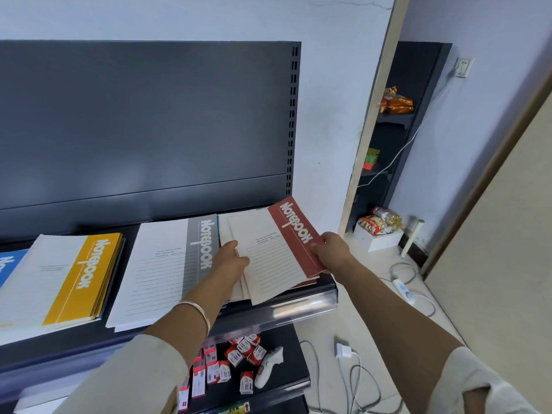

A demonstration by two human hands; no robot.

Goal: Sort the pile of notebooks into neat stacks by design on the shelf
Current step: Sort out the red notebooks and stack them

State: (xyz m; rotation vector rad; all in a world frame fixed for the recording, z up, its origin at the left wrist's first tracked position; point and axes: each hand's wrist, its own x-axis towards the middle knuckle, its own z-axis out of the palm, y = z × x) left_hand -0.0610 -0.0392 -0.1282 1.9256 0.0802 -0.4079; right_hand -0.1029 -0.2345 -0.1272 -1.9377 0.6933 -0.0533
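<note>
At the far left edge of the shelf you see a sliver of a blue notebook, cut off by the frame. Just right of it lies the yellow stack, its edges fairly even. Next, with a gap of dark shelf between, comes the grey stack, lying flat and square. Your left hand, with a bangle on the wrist, reaches across the near right corner of the grey stack and has its grip on the left edge of the red notebook, thumb on the cover; how far the fingers curl under is hidden. That notebook sits at the right end of the shelf, turned askew over the red pile, whose sheets peek out at the left and near sides. Your right hand closes its grip on the notebook's red band at the near right edge, thumb on top and fingers beneath. On the lower shelf, near you, lie small red and white boxes and beside them, to the right, a white controller. Further right, on the floor, a white charger and loose cables trail, with a power strip beyond.
</note>
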